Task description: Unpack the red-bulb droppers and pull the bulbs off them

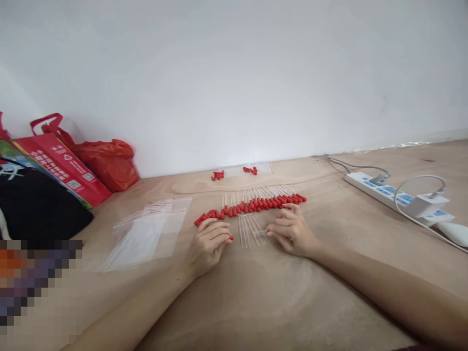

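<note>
My left hand (212, 243) is closed in a pinch, with the end of a red rubber bulb (231, 238) showing at its fingertips. Opposite it, my right hand (294, 229) pinches a clear dropper tube (262, 233) that points left toward the bulb. Between the hands lie several bare clear tubes (244, 231), roughly side by side. Just beyond them runs a slanting row of droppers with red bulbs (263, 203), their clear stems pointing away from me. A few loose red bulbs (204, 217) lie at the row's left end, close to my left hand.
Clear zip bags (146, 234) lie on the wooden table (234, 302) at left. More red bulbs (218, 175) and a clear bag (234, 170) sit near the wall. A white power strip (383, 192) with cables is at right; red bags (109, 163) and a black bag (40, 204) stand left.
</note>
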A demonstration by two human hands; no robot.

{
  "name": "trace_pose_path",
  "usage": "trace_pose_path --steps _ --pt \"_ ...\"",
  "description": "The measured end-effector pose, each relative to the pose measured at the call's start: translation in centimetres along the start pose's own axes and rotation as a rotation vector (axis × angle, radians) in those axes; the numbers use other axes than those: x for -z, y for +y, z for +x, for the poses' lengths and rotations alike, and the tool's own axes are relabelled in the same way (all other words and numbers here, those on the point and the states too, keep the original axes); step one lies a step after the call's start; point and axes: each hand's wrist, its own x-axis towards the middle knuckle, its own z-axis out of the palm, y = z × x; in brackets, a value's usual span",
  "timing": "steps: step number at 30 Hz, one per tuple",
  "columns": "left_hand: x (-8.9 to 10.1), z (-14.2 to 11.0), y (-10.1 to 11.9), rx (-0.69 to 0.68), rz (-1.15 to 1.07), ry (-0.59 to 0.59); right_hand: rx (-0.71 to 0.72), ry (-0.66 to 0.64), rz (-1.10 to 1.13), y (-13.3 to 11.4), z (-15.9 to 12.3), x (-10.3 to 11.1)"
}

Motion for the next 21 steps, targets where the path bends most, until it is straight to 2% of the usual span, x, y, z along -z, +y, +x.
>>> trace_pose_path --steps 4,7,9,12,15,18,21 --pt "0.6 -0.5 -1.2 0.158 0.021 0.062 -0.248 -0.023 -0.025 1.2 -0.4 0.4" --pt "1.1 -0.4 -3.0 0.387 0.122 0.155 -0.349 -0.053 -0.022 0.7 0.1 -0.2" --pt "1.7 -0.5 -4.6 0.561 0.157 0.17 -0.395 -0.096 -0.037 0.2 0.5 -0.8" --pt "2.5 -1.2 -7.2 0.826 0.116 0.107 -0.437 -0.151 -0.058 -0.3 1.1 -1.4" --pt "2.7 -1.8 -8.6 1.005 0.07 0.041 -0.477 -0.163 -0.068 -0.7 1.4 -1.7" --pt "2.4 -2.0 -8.7 1.078 0.041 -0.054 -0.528 -0.153 -0.077 -1.5 1.6 -1.9" --pt "2.3 -1.9 -8.2 1.076 0.004 -0.122 -0.535 -0.158 -0.047 -2.2 1.7 -1.9"
